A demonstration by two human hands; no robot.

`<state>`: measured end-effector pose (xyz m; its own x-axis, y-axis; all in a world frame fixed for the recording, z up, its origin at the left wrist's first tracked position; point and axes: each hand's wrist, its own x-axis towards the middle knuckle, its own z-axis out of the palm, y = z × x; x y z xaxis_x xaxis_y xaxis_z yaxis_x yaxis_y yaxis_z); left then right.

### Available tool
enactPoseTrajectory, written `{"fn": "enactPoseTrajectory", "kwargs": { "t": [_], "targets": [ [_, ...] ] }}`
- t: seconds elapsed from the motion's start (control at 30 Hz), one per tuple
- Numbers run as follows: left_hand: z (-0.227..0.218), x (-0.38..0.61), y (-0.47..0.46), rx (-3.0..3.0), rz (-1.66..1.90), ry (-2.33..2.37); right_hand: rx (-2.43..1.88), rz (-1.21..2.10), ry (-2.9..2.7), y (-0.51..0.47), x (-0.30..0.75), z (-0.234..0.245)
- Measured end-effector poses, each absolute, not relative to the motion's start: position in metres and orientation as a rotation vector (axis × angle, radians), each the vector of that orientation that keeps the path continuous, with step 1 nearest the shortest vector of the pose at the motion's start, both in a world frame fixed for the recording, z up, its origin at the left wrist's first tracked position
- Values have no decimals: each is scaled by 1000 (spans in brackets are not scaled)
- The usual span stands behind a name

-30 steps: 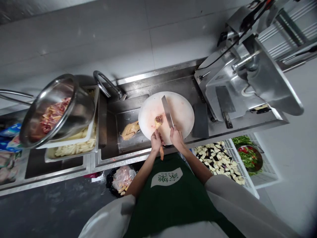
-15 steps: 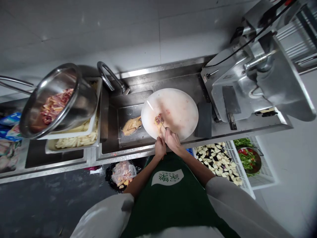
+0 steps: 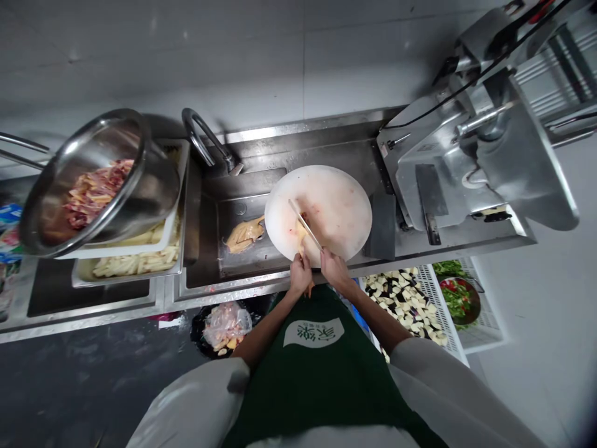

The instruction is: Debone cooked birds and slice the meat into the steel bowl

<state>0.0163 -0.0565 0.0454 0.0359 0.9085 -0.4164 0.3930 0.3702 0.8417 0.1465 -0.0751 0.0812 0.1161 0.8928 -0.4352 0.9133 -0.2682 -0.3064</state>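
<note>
At the near edge of the round white cutting board [image 3: 347, 199], my left hand [image 3: 300, 274] is closed around the lower end of a chicken leg [image 3: 301, 241]. Part of its yellowish foot pokes out below my fingers. My right hand [image 3: 334, 269] grips a narrow knife [image 3: 305, 225]. The blade points away and to the left, lying across the leg; whether it is cutting into the meat cannot be made out. Dark red flesh shows beside the blade. Left of the board, a pale yellow poultry piece [image 3: 245, 235] lies in the sink [image 3: 228, 205].
A steel bowl of cut meat [image 3: 100, 193] tilts on stacked trays [image 3: 135, 264] at left. The faucet [image 3: 203, 140] arches behind. A cleaver [image 3: 431, 199] rests on the slicing machine [image 3: 489, 137] at right. Below stand a crate of eggplant pieces [image 3: 410, 305] and a bagged-meat container [image 3: 227, 326].
The knife has swung from near my fingers to lie lengthwise across the leg, its blade now plainly visible. My right hand has moved slightly right and nearer to me. The view has shifted a little.
</note>
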Motion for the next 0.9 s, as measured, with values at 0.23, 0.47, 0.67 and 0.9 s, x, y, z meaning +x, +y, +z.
{"fn": "enactPoseTrajectory", "kwargs": {
  "t": [0.23, 0.47, 0.67, 0.9],
  "targets": [
    [137, -26, 4, 779, 484, 1220, 2432, -924, 1723, -80, 180, 107],
    [158, -27, 89, 663, 479, 928, 2375, -1070, 1680, -72, 187, 96],
    [112, -12, 133, 1147, 655, 1233, 2389, -1095, 1720, -69, 194, 90],
    [74, 1, 152, 755, 693, 1228, 2445, -1112, 1725, -70, 208, 80]
  ]
}}
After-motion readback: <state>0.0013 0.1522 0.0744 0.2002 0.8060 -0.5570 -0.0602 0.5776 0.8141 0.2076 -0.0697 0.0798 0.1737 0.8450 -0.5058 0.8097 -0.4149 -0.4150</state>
